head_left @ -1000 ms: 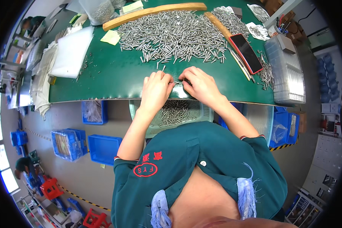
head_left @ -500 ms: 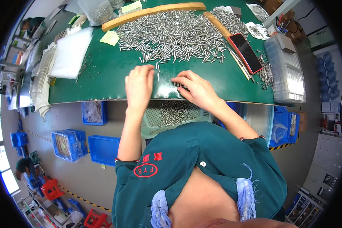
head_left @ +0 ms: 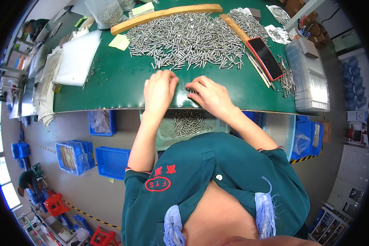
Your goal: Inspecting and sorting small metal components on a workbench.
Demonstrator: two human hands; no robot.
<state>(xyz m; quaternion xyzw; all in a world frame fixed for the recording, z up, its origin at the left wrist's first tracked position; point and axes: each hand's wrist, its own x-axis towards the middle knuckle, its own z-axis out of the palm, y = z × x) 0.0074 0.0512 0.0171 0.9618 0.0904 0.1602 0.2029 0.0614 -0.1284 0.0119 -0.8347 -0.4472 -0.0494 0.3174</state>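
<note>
A broad heap of small silvery metal pins (head_left: pixel 188 39) lies on the green tabletop (head_left: pixel 110 88). My left hand (head_left: pixel 160 92) is at the heap's near edge, fingers bent and drawn together. Whatever those fingertips pinch is hidden from view. To its right, my right hand (head_left: pixel 211 93) is curled just above the table, with a few metal pins partly showing between its fingers and thumb. Below the table edge, in front of my body, a pale green plastic basket (head_left: pixel 164 141) contains many more pins.
Wooden strips (head_left: pixel 166 17) border the heap at the back and right. A red-edged phone (head_left: pixel 265 59) and thin pen-like sticks (head_left: pixel 258 69) lie at the right, near clear plastic trays (head_left: pixel 305 78). White sheets (head_left: pixel 78 57) lie left. Blue bins (head_left: pixel 112 162) stand on the floor.
My left hand has moved right, toward my right hand, covering the spot where loose pins lay in front of the heap. My right hand has stayed nearly in place.
</note>
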